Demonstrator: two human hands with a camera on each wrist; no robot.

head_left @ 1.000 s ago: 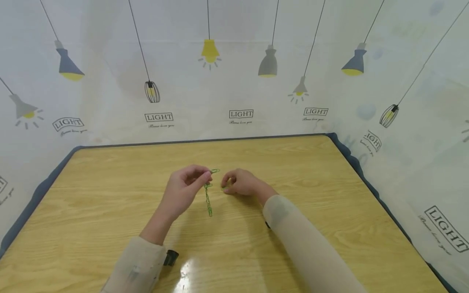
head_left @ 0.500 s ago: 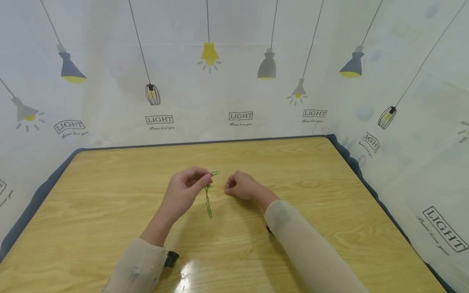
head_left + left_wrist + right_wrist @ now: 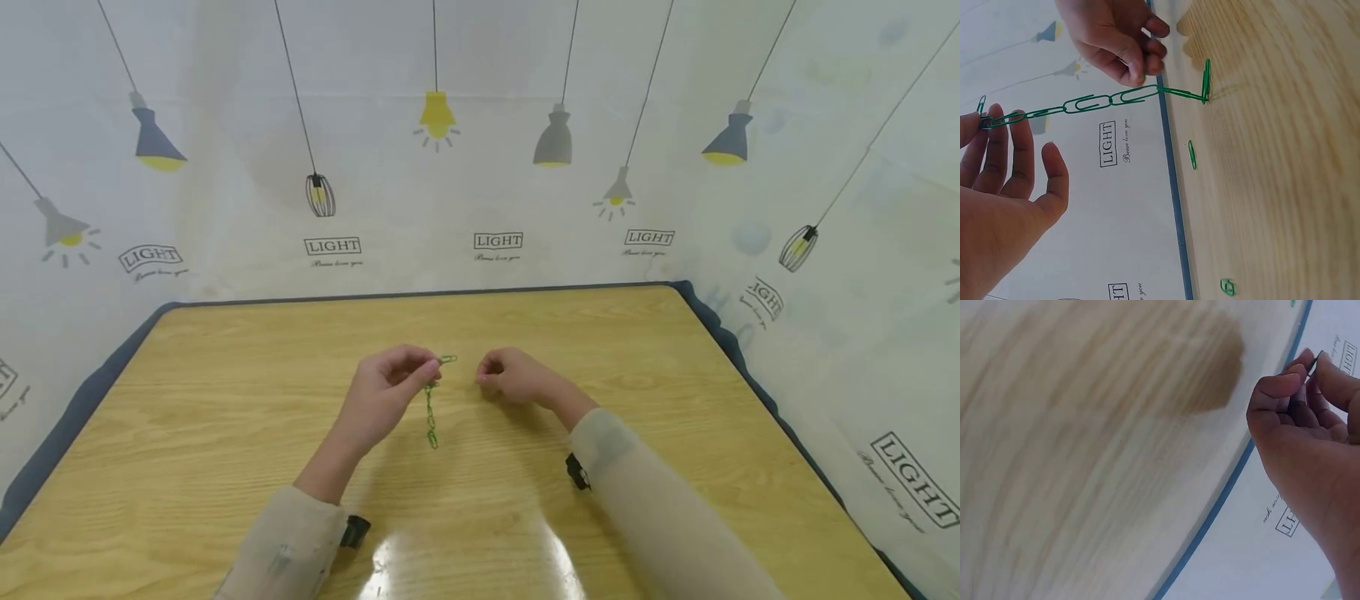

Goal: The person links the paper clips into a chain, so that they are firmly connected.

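In the head view my left hand [image 3: 382,396] pinches the upper end of a hanging chain of green paper clips [image 3: 431,417] between thumb and fingertips. One clip [image 3: 448,359] sticks out to the right above those fingertips. The left wrist view shows the linked clips [image 3: 1088,103] stretching from the fingers toward the tabletop. My right hand [image 3: 517,377] is held a short way to the right, apart from the chain, its fingers curled. Between its thumb and fingertip a thin paper clip [image 3: 1314,364] shows in the right wrist view, mostly covered by the fingers.
Two separate bits of green, a clip [image 3: 1192,155] and a small rounded green piece [image 3: 1227,287], lie on the wooden table [image 3: 247,400]. A dark blue edge [image 3: 420,294] borders the table. Behind it stands a pale wall [image 3: 405,192] printed with lamps.
My right hand has moved a little to the right, away from the left hand, with its fingertips closing around the clip. The left hand keeps its grip on the chain.
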